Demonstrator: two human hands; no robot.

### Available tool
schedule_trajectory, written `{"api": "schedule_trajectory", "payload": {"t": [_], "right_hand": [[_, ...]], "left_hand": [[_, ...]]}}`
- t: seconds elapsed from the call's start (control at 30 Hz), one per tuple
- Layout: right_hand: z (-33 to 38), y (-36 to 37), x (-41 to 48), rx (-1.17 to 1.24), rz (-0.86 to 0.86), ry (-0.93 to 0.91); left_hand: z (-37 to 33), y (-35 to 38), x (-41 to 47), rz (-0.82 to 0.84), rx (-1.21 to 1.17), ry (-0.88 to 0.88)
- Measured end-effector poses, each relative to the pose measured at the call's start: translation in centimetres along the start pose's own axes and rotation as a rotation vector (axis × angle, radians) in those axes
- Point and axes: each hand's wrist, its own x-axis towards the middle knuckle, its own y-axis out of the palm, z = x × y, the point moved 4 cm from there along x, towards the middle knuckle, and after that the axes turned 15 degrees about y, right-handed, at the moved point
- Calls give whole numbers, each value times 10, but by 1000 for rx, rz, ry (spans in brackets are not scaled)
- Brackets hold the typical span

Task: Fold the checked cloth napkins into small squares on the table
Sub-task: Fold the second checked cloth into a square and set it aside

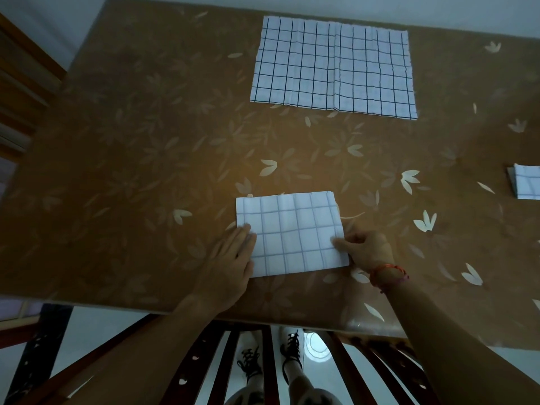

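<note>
A folded white checked napkin [295, 233] lies near the table's front edge as a small rectangle. My left hand [230, 258] rests flat on its left edge, fingers straight. My right hand [363, 248] pinches the napkin's right edge, thumb on top and fingers curled beneath. A larger checked napkin [333, 67] lies spread out flat at the far side of the table. A small folded napkin [526, 182] sits at the right edge of the view, partly cut off.
The brown table [146, 171] has a leaf-patterned cover. A dark wooden chair back [263, 361] stands below the front edge, with my shoes visible through its slats. Wooden furniture [20, 83] stands at the left.
</note>
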Motion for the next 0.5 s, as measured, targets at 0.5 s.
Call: {"api": "schedule_trajectory", "payload": {"t": [0.5], "right_hand": [[-1, 2, 5, -47, -54, -2]], "left_hand": [[9, 18, -5, 124, 73, -50]]}}
